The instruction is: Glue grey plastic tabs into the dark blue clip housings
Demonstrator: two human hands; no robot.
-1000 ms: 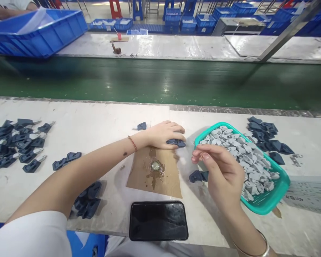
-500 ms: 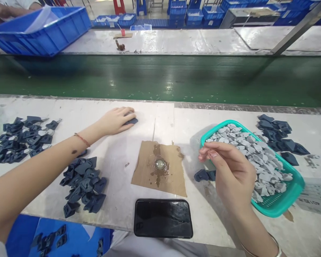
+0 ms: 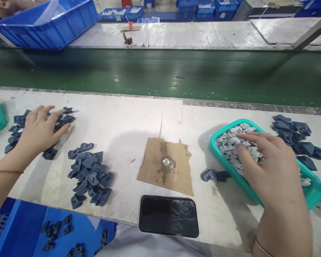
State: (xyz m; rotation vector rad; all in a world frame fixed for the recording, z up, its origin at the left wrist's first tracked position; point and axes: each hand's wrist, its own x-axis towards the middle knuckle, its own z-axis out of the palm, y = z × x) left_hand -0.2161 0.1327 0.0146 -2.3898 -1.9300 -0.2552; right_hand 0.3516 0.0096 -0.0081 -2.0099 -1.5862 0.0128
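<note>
Left hand point(image 3: 44, 128) empties out at the far pile; right hand point(image 3: 274, 167) goes over the basket

The left hand now lies over the farther pile of dark blue-grey, angular moulded parts point(image 3: 14, 137), far left of the torn, damp-stained brown cardboard sheet point(image 3: 147, 169). Its fingers are spread and no part shows between them; under the palm I cannot tell. It seems to have let go of what it carried.

The right hand is above the teal plastic basket point(image 3: 316, 192), right of the cardboard, among small light-grey, chip-like pieces point(image 3: 230, 141). Its thumb and forefinger stand apart, grey pieces visible in the gap; contact cannot be told. Supply at the basket now looks like the busy end.

Half a second ago, the left hand covered a dark part just beyond the cardboard's far left corner, and the right hand stood before the basket, fingertips close together. The nearer dark pile point(image 3: 92, 178), left of the cardboard, now shows uncovered.
</note>
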